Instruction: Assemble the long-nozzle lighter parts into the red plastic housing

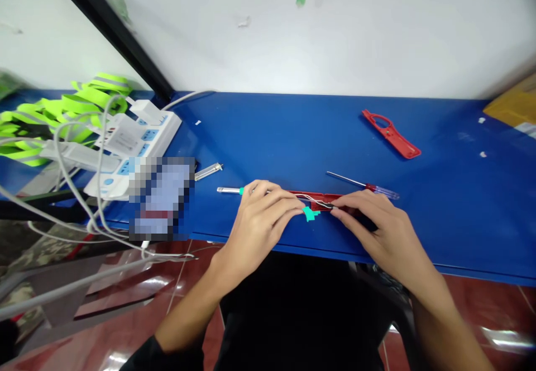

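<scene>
In the head view, a long red plastic casing (321, 198) lies across the blue table's front part, with a metal tube (229, 190) and a teal collar sticking out at its left end. My left hand (263, 214) is closed over the casing, its thumb and fingertips pinching a small teal piece (310, 213). Thin white wires (310, 197) run along the casing toward my right hand (379, 220). That hand is closed in a pinch on a small black part (330, 205) at the casing's right side. Its lower fingers are partly hidden.
A screwdriver (364, 185) lies just behind my right hand. Farther back rests a red cover (391, 134) with an oval opening. At left are a phone (163, 198), a metal strip (208, 171), a power strip (161, 142) with cables, and yellow-green straps (71, 103).
</scene>
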Available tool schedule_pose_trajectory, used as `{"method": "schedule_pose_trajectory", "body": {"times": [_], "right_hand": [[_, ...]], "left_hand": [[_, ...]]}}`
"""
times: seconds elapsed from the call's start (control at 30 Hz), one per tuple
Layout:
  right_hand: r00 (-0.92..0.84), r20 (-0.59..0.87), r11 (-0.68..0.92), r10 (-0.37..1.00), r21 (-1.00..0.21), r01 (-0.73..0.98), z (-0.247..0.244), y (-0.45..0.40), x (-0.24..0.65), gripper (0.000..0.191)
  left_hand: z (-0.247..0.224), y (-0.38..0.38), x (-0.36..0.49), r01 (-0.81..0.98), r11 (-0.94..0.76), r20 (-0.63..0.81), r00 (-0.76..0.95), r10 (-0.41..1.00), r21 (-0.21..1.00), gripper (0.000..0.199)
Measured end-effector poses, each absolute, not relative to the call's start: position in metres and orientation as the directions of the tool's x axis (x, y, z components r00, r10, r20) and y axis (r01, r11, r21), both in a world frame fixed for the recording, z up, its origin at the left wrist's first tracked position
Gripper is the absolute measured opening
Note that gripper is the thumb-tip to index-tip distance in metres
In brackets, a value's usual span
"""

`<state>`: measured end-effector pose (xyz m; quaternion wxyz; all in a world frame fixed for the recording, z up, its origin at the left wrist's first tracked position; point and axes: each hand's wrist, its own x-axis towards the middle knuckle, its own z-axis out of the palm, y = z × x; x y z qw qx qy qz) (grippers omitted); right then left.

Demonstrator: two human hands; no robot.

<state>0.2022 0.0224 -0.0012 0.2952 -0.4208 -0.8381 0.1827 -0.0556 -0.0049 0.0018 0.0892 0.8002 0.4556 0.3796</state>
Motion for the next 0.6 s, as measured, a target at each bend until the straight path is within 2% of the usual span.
{"method": "schedule_pose_trajectory", "body": {"times": [0.17, 0.43, 0.6], "right_hand": [[-0.456, 0.342, 0.566, 0.822, -0.578, 0.588, -0.002, 0.024, 0.201, 0.011], [-0.434, 0.336, 0.547, 0.836, -0.576, 0.607, -0.003, 0.024, 0.203, 0.014], [-0.451, 0.332, 0.556, 0.829, -0.575, 0.599, -0.003, 0.023, 0.203, 0.013]], "left_hand": [[-0.002, 0.000, -0.055, 0.676, -0.531, 0.473, 0.295, 0.830, 0.511, 0.006], [-0.005, 0.007, -0.051, 0.736, -0.476, 0.423, 0.280, 0.862, 0.482, 0.006], [-0.007, 0.006, -0.051, 0.751, -0.479, 0.454, 0.268, 0.850, 0.455, 0.001]]}}
